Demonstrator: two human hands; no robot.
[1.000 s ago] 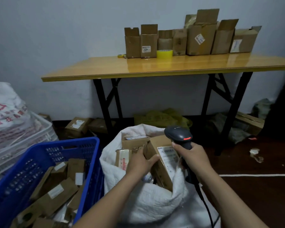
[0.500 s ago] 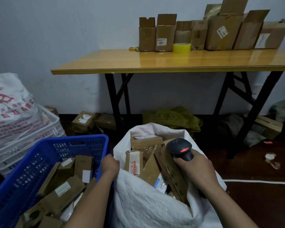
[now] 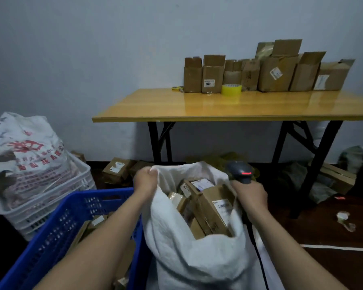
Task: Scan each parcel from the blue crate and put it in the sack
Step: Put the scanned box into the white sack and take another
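Observation:
A white woven sack [image 3: 189,252] stands open in front of me, holding several brown cardboard parcels [image 3: 214,208] with white labels. My left hand [image 3: 145,181] grips the sack's rim at its far left edge and holds it up. My right hand [image 3: 249,195] grips a black barcode scanner [image 3: 240,171] with a red light at the sack's right edge; its cable hangs down. The blue crate [image 3: 57,233] sits at the lower left, under my left forearm, with a few parcels [image 3: 98,220] showing inside.
A wooden folding table [image 3: 228,109] with black legs stands behind, carrying open cardboard boxes [image 3: 277,72] and a yellow tape roll [image 3: 231,89]. A white crate [image 3: 42,201] with a printed bag [image 3: 23,151] is at the left. Boxes [image 3: 115,169] and litter lie on the dark floor.
My left hand let go of the parcel, which now lies in the sack, passed near the blue crate and now grips the sack's rim. The view has shifted left.

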